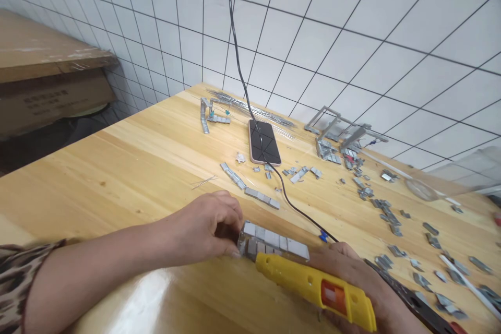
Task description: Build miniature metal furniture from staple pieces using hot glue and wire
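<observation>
While pinching metal strip (274, 242), left hand (207, 229); right hand (352, 276) around yellow tool (313, 284).

Yellow-and-orange tool (317, 284), grey metal strip (274, 240)

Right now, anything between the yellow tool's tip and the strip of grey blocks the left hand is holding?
Nothing visible. The yellow tool, held in the right hand, has its tip right at the near side of the grey block strip. The left hand pinches the strip's left end, off to the side of the tip.
</observation>
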Demonstrator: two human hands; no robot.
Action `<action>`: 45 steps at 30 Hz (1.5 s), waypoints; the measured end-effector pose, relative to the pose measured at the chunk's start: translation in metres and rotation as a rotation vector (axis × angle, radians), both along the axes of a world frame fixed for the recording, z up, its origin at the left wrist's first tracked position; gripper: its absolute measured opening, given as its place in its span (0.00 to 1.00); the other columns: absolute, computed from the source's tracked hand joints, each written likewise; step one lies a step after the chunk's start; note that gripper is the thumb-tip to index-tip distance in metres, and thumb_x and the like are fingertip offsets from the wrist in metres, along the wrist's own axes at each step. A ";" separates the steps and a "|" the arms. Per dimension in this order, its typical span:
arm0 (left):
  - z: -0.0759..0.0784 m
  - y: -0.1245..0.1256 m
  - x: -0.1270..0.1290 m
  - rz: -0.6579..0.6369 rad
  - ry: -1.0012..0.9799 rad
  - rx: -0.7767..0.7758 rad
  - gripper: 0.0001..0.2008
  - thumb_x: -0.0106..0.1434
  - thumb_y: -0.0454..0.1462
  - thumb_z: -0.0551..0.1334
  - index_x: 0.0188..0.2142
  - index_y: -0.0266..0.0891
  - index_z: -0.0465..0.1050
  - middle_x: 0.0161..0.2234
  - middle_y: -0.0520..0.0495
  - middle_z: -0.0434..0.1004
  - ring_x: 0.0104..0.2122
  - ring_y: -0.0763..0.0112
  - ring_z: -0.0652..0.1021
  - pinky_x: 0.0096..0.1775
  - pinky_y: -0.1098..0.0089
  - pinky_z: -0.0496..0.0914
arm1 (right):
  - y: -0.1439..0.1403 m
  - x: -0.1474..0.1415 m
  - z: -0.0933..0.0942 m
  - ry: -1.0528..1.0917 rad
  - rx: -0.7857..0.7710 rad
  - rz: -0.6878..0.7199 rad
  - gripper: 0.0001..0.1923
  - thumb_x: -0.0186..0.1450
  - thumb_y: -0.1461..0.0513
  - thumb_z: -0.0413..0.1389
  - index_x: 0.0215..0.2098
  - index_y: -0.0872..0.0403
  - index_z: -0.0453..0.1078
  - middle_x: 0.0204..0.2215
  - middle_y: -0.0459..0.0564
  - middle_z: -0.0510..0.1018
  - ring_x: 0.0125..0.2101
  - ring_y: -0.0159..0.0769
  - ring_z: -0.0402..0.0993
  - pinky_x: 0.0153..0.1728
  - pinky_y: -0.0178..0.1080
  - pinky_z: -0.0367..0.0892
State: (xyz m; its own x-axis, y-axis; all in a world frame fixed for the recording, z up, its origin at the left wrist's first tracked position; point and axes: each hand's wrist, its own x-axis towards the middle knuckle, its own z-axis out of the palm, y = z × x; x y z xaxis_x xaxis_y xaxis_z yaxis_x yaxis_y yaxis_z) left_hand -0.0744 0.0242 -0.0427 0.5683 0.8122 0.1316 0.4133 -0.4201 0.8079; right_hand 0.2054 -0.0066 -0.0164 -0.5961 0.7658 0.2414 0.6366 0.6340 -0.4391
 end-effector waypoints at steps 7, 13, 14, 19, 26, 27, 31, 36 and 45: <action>-0.001 -0.001 -0.001 0.000 -0.014 0.030 0.04 0.52 0.31 0.68 0.23 0.37 0.74 0.30 0.47 0.77 0.34 0.68 0.75 0.33 0.74 0.68 | 0.004 -0.002 0.005 -0.037 -0.038 0.009 0.15 0.64 0.57 0.55 0.49 0.44 0.73 0.33 0.48 0.83 0.34 0.42 0.81 0.34 0.39 0.74; 0.000 0.000 0.000 -0.002 -0.015 0.018 0.05 0.51 0.32 0.68 0.23 0.36 0.74 0.31 0.47 0.77 0.34 0.67 0.75 0.32 0.74 0.68 | 0.000 -0.002 0.004 0.012 -0.050 -0.043 0.15 0.63 0.56 0.55 0.48 0.42 0.74 0.36 0.49 0.83 0.36 0.46 0.80 0.34 0.42 0.75; 0.001 0.000 0.000 0.002 -0.012 0.013 0.04 0.52 0.32 0.68 0.23 0.37 0.74 0.31 0.47 0.77 0.34 0.67 0.75 0.33 0.73 0.69 | 0.000 -0.002 0.004 0.020 -0.069 -0.039 0.15 0.63 0.55 0.55 0.48 0.42 0.74 0.37 0.50 0.83 0.36 0.47 0.80 0.34 0.42 0.75; 0.000 0.000 0.000 0.018 0.001 -0.002 0.03 0.51 0.32 0.68 0.24 0.37 0.75 0.31 0.49 0.77 0.35 0.67 0.75 0.33 0.73 0.69 | 0.005 0.011 0.006 0.059 -0.248 -0.041 0.12 0.63 0.56 0.57 0.45 0.42 0.76 0.39 0.49 0.83 0.37 0.44 0.81 0.36 0.40 0.77; 0.000 0.000 0.001 0.033 -0.003 -0.011 0.05 0.49 0.30 0.68 0.22 0.38 0.73 0.29 0.50 0.75 0.34 0.68 0.74 0.31 0.74 0.67 | 0.025 0.075 -0.003 0.045 -0.343 -0.334 0.18 0.61 0.51 0.58 0.45 0.50 0.76 0.36 0.52 0.84 0.33 0.48 0.82 0.30 0.41 0.78; 0.001 0.000 0.000 0.034 -0.003 -0.016 0.05 0.49 0.30 0.68 0.22 0.38 0.73 0.29 0.50 0.75 0.34 0.68 0.74 0.31 0.74 0.67 | 0.029 0.083 -0.005 0.039 -0.256 -0.390 0.17 0.61 0.50 0.57 0.44 0.49 0.76 0.35 0.51 0.84 0.33 0.49 0.82 0.30 0.41 0.78; 0.000 0.000 0.000 0.028 -0.002 -0.025 0.06 0.50 0.30 0.68 0.22 0.37 0.72 0.29 0.49 0.75 0.34 0.68 0.74 0.31 0.74 0.67 | 0.052 0.101 -0.011 -0.085 0.282 -0.352 0.13 0.63 0.55 0.55 0.45 0.47 0.72 0.40 0.53 0.81 0.37 0.51 0.79 0.34 0.48 0.75; 0.000 0.000 0.000 0.043 -0.010 -0.038 0.08 0.48 0.28 0.69 0.21 0.36 0.71 0.29 0.50 0.74 0.34 0.69 0.74 0.32 0.74 0.66 | 0.077 0.099 -0.020 -0.236 0.638 -0.091 0.11 0.67 0.63 0.50 0.47 0.49 0.67 0.40 0.57 0.73 0.36 0.49 0.74 0.47 0.64 0.62; -0.001 0.000 0.000 0.036 0.011 -0.016 0.06 0.49 0.29 0.68 0.22 0.36 0.72 0.30 0.49 0.75 0.34 0.68 0.74 0.34 0.73 0.67 | 0.113 0.091 -0.026 -0.410 0.576 0.153 0.19 0.68 0.64 0.49 0.57 0.51 0.63 0.51 0.62 0.69 0.51 0.51 0.69 0.55 0.62 0.57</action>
